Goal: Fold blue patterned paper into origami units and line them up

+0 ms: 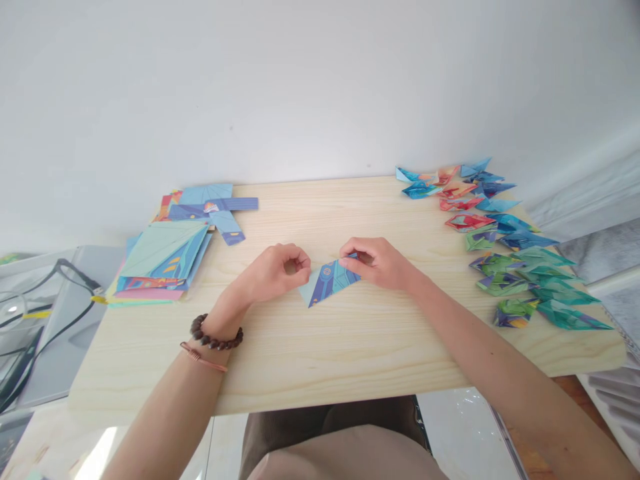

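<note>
A folded piece of blue patterned paper (330,281) is held between my two hands, just over the middle of the wooden table. My left hand (280,270) pinches its pale left corner between thumb and forefinger. On the other side, my right hand (377,262) grips the upper right end, thumb in front, with the fingers partly hiding that end. The paper is a slanted, four-sided strip with light blue and dark blue areas. A beaded bracelet and a copper-coloured band circle my left wrist.
Several folded paper boats (503,273) in red, blue and green stand in rows along the table's right side. A stack of patterned paper sheets (160,250) lies at the left, with blue paper strips (227,212) behind it. Black cables (55,320) hang left of the table (300,360).
</note>
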`<state>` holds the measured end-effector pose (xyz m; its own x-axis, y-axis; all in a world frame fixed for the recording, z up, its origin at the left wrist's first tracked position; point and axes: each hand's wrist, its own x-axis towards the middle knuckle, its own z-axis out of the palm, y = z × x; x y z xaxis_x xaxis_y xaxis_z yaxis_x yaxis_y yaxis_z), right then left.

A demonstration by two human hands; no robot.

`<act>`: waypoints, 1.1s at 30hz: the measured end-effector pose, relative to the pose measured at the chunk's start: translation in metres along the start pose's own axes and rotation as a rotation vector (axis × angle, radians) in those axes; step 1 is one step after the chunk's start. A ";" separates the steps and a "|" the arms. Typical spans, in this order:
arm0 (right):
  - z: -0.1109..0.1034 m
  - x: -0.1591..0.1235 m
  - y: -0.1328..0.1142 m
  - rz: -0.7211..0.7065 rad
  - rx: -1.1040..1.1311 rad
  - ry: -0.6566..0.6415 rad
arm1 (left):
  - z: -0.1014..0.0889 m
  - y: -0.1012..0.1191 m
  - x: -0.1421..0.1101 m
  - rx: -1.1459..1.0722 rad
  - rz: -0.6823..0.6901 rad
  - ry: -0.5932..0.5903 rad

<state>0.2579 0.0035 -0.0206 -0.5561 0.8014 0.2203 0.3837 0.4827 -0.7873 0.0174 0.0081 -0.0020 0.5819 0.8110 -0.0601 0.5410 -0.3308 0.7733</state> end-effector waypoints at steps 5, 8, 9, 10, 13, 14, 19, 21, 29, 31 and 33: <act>-0.001 0.001 0.003 0.013 0.025 -0.017 | -0.005 0.002 -0.003 0.049 -0.021 -0.025; -0.001 0.001 0.004 0.018 0.035 -0.021 | -0.009 0.003 -0.005 0.104 -0.036 -0.041; -0.002 0.001 0.004 0.021 0.038 -0.023 | -0.010 0.003 -0.005 0.123 -0.039 -0.044; -0.002 0.001 0.004 0.026 0.043 -0.027 | -0.011 0.003 -0.006 0.139 -0.042 -0.047; -0.002 0.001 0.004 0.038 0.051 -0.043 | -0.014 0.002 -0.006 0.162 -0.051 -0.066; -0.003 0.001 0.004 0.040 0.051 -0.045 | -0.016 0.002 -0.007 0.164 -0.056 -0.078; -0.008 0.000 0.008 0.065 0.044 0.007 | -0.025 -0.002 -0.014 0.151 -0.095 -0.084; -0.008 0.001 0.010 0.094 0.033 0.033 | -0.025 -0.005 -0.014 0.118 -0.102 -0.054; 0.009 0.004 0.000 0.108 -0.190 0.018 | -0.006 -0.005 0.001 0.148 0.133 0.073; 0.012 0.004 -0.002 0.098 -0.240 0.048 | -0.006 -0.004 0.001 0.119 0.135 0.059; 0.015 0.005 -0.003 0.070 -0.278 0.065 | -0.005 -0.005 0.000 0.097 0.124 0.079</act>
<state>0.2426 0.0006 -0.0258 -0.4762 0.8529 0.2139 0.6119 0.4961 -0.6160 0.0120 0.0124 -0.0025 0.6007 0.7950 0.0844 0.5264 -0.4728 0.7067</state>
